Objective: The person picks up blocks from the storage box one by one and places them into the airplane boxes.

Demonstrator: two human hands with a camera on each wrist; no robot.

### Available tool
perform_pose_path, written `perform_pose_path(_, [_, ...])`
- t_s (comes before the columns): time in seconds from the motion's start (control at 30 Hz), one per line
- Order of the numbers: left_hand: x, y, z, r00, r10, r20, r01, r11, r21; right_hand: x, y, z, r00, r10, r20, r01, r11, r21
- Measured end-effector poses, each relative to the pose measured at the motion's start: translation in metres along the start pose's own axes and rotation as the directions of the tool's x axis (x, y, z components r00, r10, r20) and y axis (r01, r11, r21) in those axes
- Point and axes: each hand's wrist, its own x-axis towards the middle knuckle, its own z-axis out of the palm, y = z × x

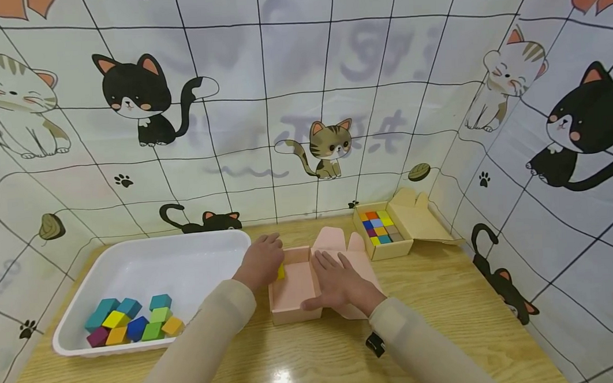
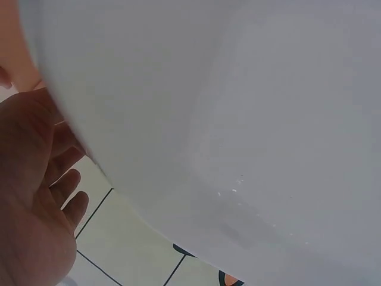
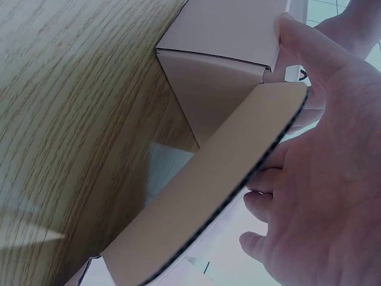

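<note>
In the head view, a pink cardboard box (image 1: pixel 294 296) lies with its lid (image 1: pixel 359 265) folded out to the right. My left hand (image 1: pixel 260 262) is over its far left corner, beside the tray. A yellow block (image 1: pixel 280 272) shows under that hand, against the box's left side; the thumb is hidden, so I cannot tell whether it pinches the block. My right hand (image 1: pixel 342 283) rests on the box's right side and lid, fingers spread. The right wrist view shows the right thumb (image 3: pixel 309 44) at the box edge. White tray plastic (image 2: pixel 268 107) hides several left fingertips.
A white tray (image 1: pixel 158 245) on the left holds several coloured blocks (image 1: pixel 131 325) near its front. At the back right stands a second box (image 1: pixel 393 249) filled with colourful blocks, lid open. A black object (image 1: pixel 375 344) shows by the right sleeve. Cat-patterned sheeting (image 1: pixel 299 59) surrounds the wooden table (image 1: pixel 437 306).
</note>
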Motion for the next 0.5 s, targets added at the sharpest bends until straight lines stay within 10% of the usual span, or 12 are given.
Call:
perform_pose_path(0.23, [-0.005, -0.019, -0.004, 0.999, -0.042, -0.012, 0.038, 0.972, -0.233, 0.000, -0.002, 0.001, 1.000, 0.010, 0.015, -0.010, 1.000, 0.010])
perform_pose_path(0.5, [-0.048, -0.083, -0.022, 0.987, -0.116, -0.114, 0.062, 0.918, -0.391, -0.001, -0.002, 0.000, 1.000, 0.018, 0.015, -0.018, 0.999, 0.050])
